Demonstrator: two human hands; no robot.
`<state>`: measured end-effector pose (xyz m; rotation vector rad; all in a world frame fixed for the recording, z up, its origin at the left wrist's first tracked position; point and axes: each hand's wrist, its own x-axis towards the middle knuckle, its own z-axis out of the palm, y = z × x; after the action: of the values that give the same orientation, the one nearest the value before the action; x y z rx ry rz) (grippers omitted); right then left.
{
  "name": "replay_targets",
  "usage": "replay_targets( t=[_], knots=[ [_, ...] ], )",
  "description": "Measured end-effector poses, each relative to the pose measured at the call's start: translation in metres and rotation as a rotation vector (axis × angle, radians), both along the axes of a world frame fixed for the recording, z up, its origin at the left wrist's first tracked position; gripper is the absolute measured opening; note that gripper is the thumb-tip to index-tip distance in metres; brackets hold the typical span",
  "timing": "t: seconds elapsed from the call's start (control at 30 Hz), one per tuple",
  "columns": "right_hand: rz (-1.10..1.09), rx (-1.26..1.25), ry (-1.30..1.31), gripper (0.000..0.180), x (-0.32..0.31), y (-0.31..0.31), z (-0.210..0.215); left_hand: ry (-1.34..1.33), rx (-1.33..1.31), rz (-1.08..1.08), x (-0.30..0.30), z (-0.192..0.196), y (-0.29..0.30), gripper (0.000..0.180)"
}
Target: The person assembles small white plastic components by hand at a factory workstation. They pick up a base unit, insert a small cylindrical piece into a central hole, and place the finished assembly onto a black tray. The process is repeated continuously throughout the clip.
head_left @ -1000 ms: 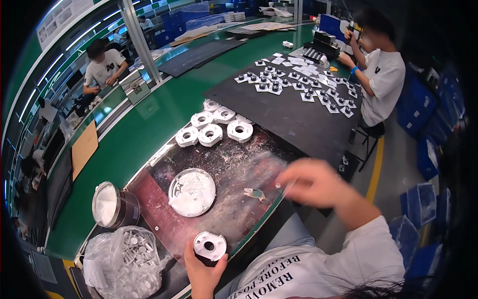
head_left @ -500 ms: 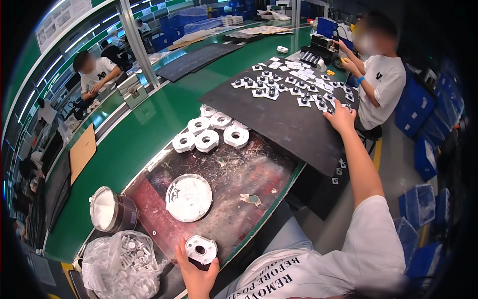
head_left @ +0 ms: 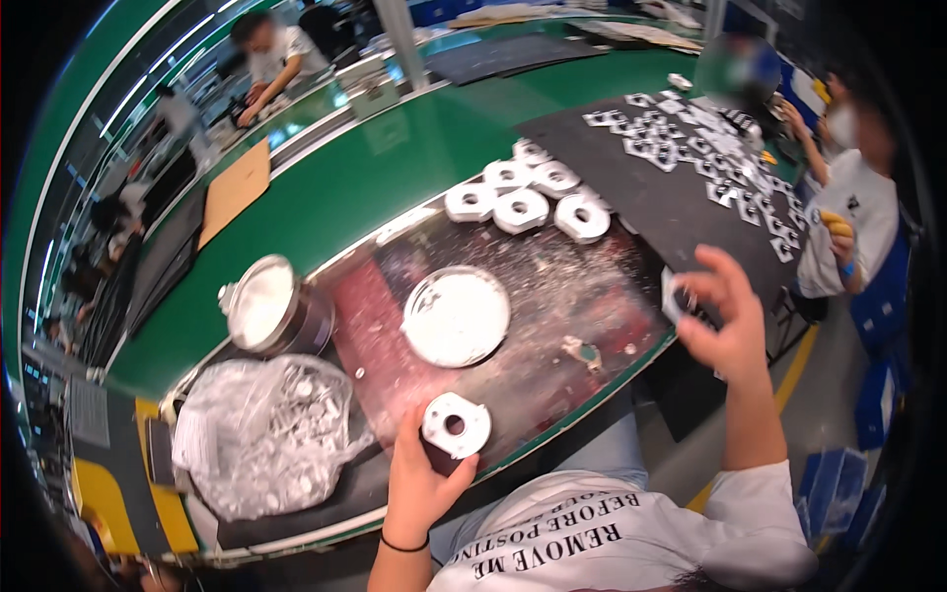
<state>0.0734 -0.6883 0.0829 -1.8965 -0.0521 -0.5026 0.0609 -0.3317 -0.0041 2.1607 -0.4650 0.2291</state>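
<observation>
In my left hand (head_left: 419, 483) is a white round housing (head_left: 477, 421) with a dark central hole, gripped between thumb and fingers above the stained board (head_left: 552, 365). My right hand (head_left: 735, 321) is raised by the board's right edge, pinching a small white square plate with a dark round part (head_left: 673, 296); motion blurs it. Many similar plates with dark round parts (head_left: 651, 150) lie on the black sheet (head_left: 631, 183). Several more white housings (head_left: 521, 211) sit together at the board's far edge. A round lid smeared with white (head_left: 458, 316) lies mid-board.
A tin of white paste (head_left: 264, 306) stands left of the board. Nearer me is a clear bag of small white parts (head_left: 271, 434). A co-worker (head_left: 848, 212) sits at the right beyond the black sheet; another person (head_left: 281, 64) works at the far left.
My right hand has come back from the plates on the black sheet, now with one in its fingers. My left hand still holds the housing. The whole view has shifted.
</observation>
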Motion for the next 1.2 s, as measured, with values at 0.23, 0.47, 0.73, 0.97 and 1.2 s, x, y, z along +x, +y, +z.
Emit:
replay_targets(
  t=[0.23, 0.47, 0.73, 0.97, 1.2],
  knots=[
    [0.738, 0.125, 0.339, 0.078, 0.014, 0.099, -0.027, -0.217, 0.099, -0.013, -0.003, 0.015, 0.011, 0.088],
    [1.043, 0.138, 0.355, 0.078, 0.035, 0.14, -0.024, -0.586, 0.083, -0.042, -0.005, 0.051, -0.002, 0.035],
    [0.789, -0.003, -0.039, 0.064, 0.035, 0.153, -0.034, -0.138, -0.362, 0.177, -0.007, 0.028, -0.007, 0.014],
    [0.72, -0.636, -0.65, 0.041, 0.057, 0.168, -0.018, 0.154, -0.791, 0.149, -0.01, 0.033, -0.011, 0.011],
    [0.721, -0.722, -0.769, 0.038, 0.072, 0.179, -0.005, 0.219, -0.961, 0.208, -0.011, 0.034, -0.014, 0.018]
  ],
)
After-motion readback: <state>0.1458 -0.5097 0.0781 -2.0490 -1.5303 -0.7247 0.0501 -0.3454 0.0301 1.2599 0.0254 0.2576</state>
